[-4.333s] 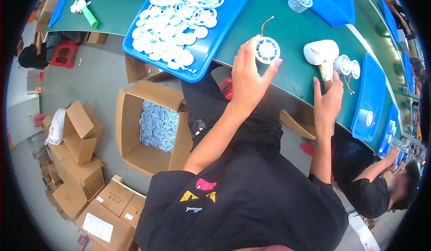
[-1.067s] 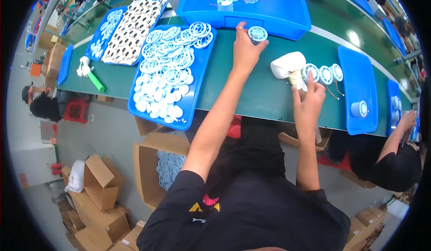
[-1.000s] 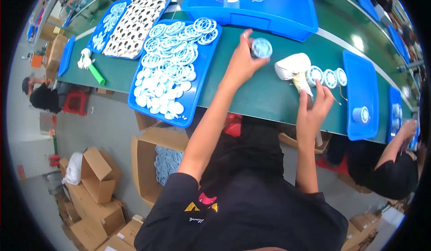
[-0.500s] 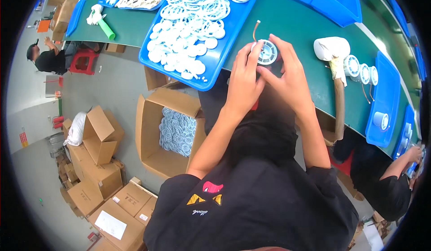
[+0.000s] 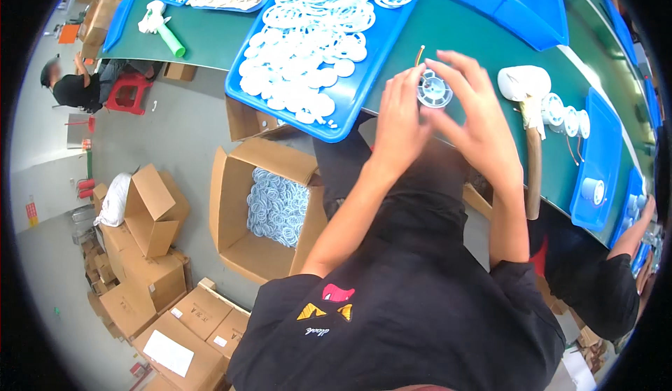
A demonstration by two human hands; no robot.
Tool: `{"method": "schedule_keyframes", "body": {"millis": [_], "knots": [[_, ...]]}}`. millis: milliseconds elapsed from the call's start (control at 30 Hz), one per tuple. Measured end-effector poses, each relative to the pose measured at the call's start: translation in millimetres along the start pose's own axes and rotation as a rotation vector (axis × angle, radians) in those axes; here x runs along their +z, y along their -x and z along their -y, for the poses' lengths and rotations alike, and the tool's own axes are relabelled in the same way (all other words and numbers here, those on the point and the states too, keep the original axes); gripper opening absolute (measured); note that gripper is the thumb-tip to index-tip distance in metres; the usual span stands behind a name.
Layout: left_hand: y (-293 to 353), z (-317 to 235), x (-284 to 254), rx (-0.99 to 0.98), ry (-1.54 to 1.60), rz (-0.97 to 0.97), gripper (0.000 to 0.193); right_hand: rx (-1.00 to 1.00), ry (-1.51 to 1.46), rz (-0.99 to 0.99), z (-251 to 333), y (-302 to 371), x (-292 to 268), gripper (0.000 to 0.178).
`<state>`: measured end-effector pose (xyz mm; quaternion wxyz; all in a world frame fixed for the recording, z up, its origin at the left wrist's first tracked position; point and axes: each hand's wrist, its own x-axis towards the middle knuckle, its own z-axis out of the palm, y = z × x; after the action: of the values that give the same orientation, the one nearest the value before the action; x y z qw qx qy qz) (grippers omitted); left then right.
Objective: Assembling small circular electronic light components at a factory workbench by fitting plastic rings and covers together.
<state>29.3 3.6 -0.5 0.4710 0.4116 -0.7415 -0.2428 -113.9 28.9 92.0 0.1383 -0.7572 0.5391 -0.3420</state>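
A white spool with a spoked round face (image 5: pixel 435 89) is held over the near edge of the green bench. My left hand (image 5: pixel 401 119) has its fingers closed against the spool's left side. Around the upper and right side arch the fingers of my right hand (image 5: pixel 483 121), slightly blurred, with the thumb at the lower rim. A thin brownish wire (image 5: pixel 419 56) sticks up behind the spool. Left of my hands is a blue tray (image 5: pixel 337 131) heaped with white spoked rings and small white discs.
To the right lies a mallet with a white-wrapped head (image 5: pixel 524 83), beside several white spools (image 5: pixel 570 120) and a blue tray (image 5: pixel 589 205). A blue bin (image 5: pixel 504 6) stands at the back. An open carton (image 5: pixel 222 205) of rings sits below left. Another person's arm (image 5: pixel 633 230) reaches in at right.
Both hands and the spool have shifted slightly right and down in the picture. The spool's face looks tilted and turned differently. My right hand's fingers have lifted and spread a little.
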Motion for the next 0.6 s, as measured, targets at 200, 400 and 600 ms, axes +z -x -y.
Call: {"method": "schedule_keyframes", "body": {"millis": [200,400,600], "knots": [[6,-4,7,-0.121,0.297,-0.039,0.061,-0.305,0.38,0.338,18,-89,91,0.021],[19,3,18,-0.199,0.3,-0.007,0.062,-0.3,0.373,0.333,13,-101,129,0.023],[7,-13,10,-0.147,-0.082,-0.047,0.061,-0.059,-0.135,-0.012,-10,-59,14,0.023]]}}
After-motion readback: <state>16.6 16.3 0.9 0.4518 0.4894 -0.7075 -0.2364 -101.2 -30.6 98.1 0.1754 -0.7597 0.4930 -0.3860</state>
